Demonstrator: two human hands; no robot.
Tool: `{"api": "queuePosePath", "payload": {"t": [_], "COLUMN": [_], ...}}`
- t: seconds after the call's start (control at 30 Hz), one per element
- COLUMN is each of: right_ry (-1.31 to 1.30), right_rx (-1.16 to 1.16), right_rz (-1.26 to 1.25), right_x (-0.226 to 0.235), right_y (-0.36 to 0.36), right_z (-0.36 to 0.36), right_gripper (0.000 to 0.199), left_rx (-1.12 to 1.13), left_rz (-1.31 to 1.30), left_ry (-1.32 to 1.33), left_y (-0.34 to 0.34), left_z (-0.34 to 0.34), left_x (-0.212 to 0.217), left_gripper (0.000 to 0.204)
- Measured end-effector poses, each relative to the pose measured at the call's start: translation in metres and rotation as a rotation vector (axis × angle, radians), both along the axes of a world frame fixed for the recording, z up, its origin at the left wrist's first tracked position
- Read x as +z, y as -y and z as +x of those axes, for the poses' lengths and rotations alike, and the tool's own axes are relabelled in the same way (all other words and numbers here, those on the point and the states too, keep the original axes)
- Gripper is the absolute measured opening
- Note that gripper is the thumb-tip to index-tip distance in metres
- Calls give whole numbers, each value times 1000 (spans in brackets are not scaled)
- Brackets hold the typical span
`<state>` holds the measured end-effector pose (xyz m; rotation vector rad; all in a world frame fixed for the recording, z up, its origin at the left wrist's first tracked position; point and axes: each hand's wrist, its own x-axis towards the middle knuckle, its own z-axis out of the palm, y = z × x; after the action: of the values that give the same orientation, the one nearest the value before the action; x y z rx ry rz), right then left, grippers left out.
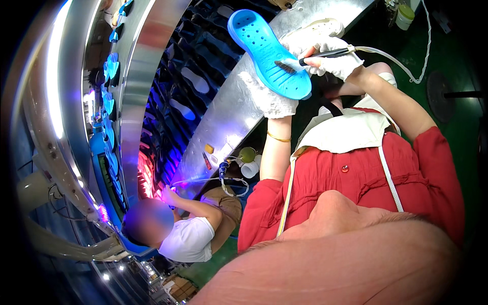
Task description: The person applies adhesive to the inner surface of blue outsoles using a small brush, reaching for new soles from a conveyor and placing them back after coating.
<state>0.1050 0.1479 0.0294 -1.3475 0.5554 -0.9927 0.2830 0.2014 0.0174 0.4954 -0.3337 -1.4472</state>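
Here, left grip (265,102) clasps one blue sole (262,53), right grip (339,63) (gloved) pinches one brush (330,54).

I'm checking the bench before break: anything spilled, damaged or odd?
Nothing stands out: the left hand holds the sole, the right hand the brush, and no spill shows on the bench, though glare hides parts.

Upper left: long white tube light (57,76) left of curved, silvery metal panel (141,76). Lower left of centre: co-worker in white short-sleeved shirt (190,240). Upper right: small round tub in green and white (405,18). Far right: round black disc (440,96) with black rod (463,94).
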Motion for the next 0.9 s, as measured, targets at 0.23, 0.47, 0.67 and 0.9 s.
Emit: {"api": "queuePosePath", "payload": {"t": [0.23, 0.47, 0.67, 0.9], "right_ry": [-162, -32, -21, -122], "right_rx": [102, 44, 192, 244], "right_rz": [-64, -17, 291, 94], "right_x": [8, -13, 12, 9], "right_y": [-39, -35, -16, -11], "right_z": [14, 19, 16, 17], "right_gripper": [11, 10, 13, 10], "left_rx": [20, 48, 170, 1], "left_rz": [-147, -155, -39, -51], "left_ry": [88, 32, 114, 62], "left_y": [5, 4, 12, 15], "left_z": [2, -3, 16, 29], "left_x": [-21, 6, -9, -4], "left_gripper": [63, 69, 68, 56]}}
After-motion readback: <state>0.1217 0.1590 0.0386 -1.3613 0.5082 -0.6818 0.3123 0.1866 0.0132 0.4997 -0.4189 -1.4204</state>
